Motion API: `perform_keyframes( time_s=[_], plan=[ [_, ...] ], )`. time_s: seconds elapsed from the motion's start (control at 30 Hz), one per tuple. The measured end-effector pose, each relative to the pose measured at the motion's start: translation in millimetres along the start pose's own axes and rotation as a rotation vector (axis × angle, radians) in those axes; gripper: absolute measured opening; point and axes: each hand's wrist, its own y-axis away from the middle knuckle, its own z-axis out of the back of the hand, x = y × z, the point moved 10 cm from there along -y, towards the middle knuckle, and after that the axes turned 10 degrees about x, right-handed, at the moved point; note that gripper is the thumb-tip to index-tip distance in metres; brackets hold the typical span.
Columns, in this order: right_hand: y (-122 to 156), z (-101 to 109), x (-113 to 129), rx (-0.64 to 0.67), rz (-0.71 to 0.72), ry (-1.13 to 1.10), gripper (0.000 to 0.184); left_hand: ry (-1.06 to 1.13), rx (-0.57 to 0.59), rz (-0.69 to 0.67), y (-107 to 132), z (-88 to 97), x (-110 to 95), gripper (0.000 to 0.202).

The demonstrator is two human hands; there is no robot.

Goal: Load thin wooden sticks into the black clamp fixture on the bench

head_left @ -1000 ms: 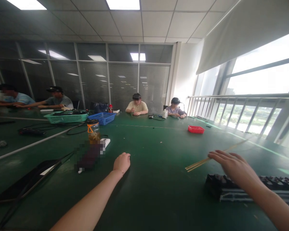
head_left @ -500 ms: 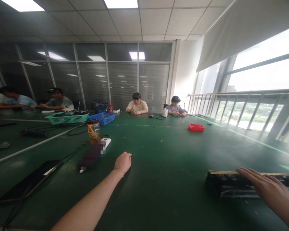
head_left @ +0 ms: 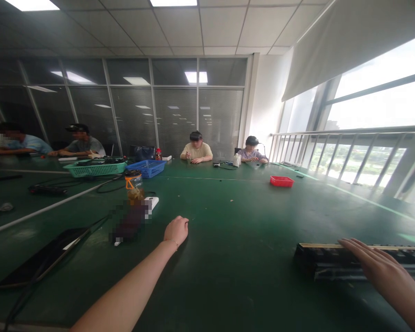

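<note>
Sticks edge a rack beneath the outstretched right hand, green table separating the curled left hand.

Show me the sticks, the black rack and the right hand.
Sticks [head_left: 321, 246], head view: exposed left stretch.
Black rack [head_left: 332, 264], head view: front side.
Right hand [head_left: 378, 263], head view: back of the hand.

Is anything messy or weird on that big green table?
I see nothing spilled. One slightly odd thing: tiny pale specks dot the green table like stray crumbs, too small to identify. The thin sticks look straight along the black rack, near the right hand.
</note>
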Motion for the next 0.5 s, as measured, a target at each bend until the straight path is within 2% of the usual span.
perform_keyframes(
  time_s=[0.17,0.5],
  plan=[
    [-1.6,-2.2,-5.5,0.086,-0.057,-0.032,0.048,0.012,0.004,-0.012,0.6,0.3,-1.3,0.031],
    [2.3,-6.5,-10.4,0.107,-0.091,0.020,0.049,-0.005,-0.013,-0.007,0.5,1.9,-4.9,0.030]
  ],
)
